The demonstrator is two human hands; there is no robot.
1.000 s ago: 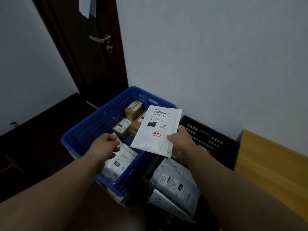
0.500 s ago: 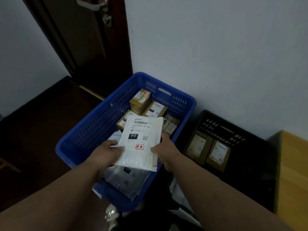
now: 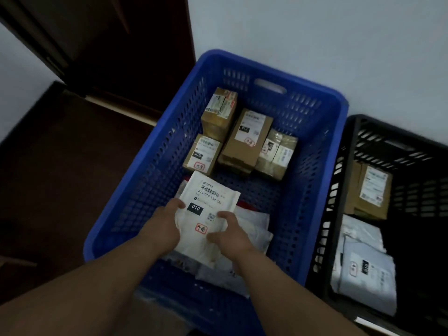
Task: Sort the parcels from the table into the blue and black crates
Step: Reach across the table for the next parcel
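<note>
Dark flooring [image 3: 60,178] is seen at the left, with a dark wooden door [image 3: 116,52] at the upper left and a pale wall [image 3: 315,32] behind the crates. Against that wall the blue crate [image 3: 150,166] is set, touching the black crate [image 3: 349,190] on its right side. At the far end of the blue crate four brown cardboard boxes [image 3: 244,139] are packed close together, their labels facing up. At the near end, soft white mailers [image 3: 254,224] are piled.

On top of that pile the white parcel [image 3: 208,204] is held, inside the blue crate, its label marked 010 facing up. Its left edge is gripped by the left hand [image 3: 164,226], the thumb laid over the top face and the other fingers hidden beneath. Its right edge is pinched by the right hand [image 3: 230,236], the thumb and forefinger curled onto the top face near the red stamp.

In the black crate a brown box [image 3: 371,192] is stood at the far end, and grey-white mailers [image 3: 363,270] are stacked nearer the viewer.
</note>
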